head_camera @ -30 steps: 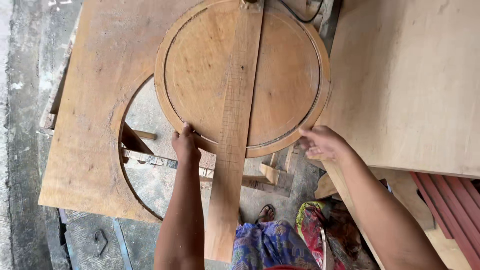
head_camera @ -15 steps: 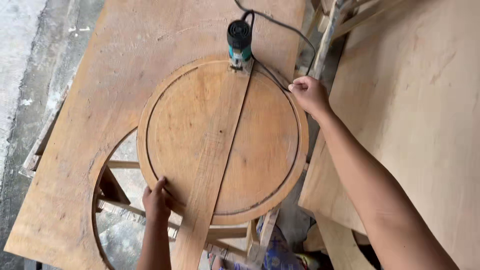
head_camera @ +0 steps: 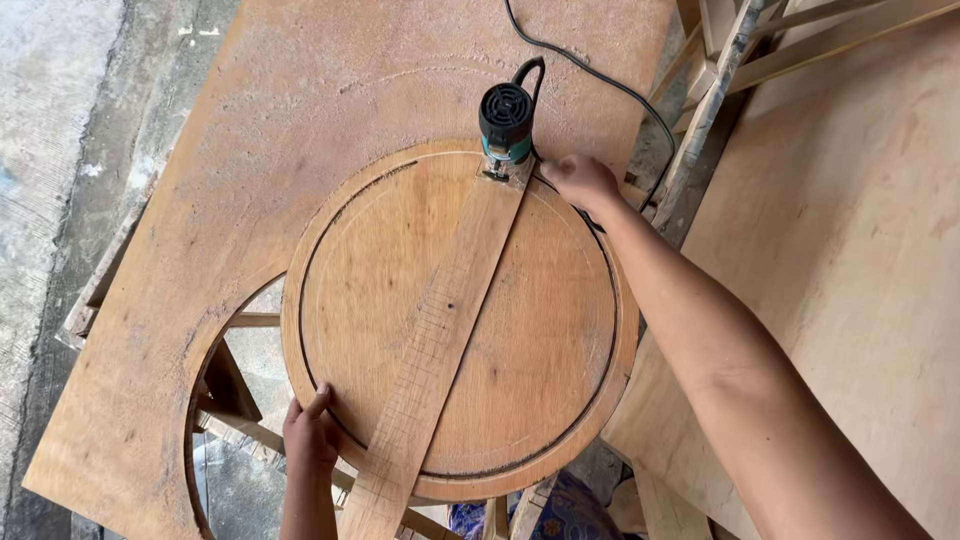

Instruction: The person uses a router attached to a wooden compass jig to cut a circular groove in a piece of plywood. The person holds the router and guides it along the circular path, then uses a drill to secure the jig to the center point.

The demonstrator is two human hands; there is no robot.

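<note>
At the far left I see grey concrete floor (head_camera: 60, 200), then the big plywood sheet (head_camera: 250, 150) that serves as my surface, dusty and scored with a faint arc near the top. A round hole (head_camera: 235, 400) is cut from its lower left, and wooden frame slats (head_camera: 230, 390) show through it. My left hand (head_camera: 312, 435) rests at the lower left rim of the disc (head_camera: 540, 330), fingers laid flat on the wood, gripping nothing that I can make out. The disc lies on the sheet, overhanging its lower edge, with a dark groove running just inside its rim. A long wooden strip (head_camera: 440, 340) lies across the disc from bottom to top. At its upper end stands a small green and black router (head_camera: 506, 125), its black cord (head_camera: 590, 75) trailing up and right. My right hand (head_camera: 580, 182) sits just right of the router on the disc's upper rim, fingers curled; whether it pinches anything I cannot tell. At right, another plywood sheet (head_camera: 850, 250) and some timber (head_camera: 740, 60).
</note>
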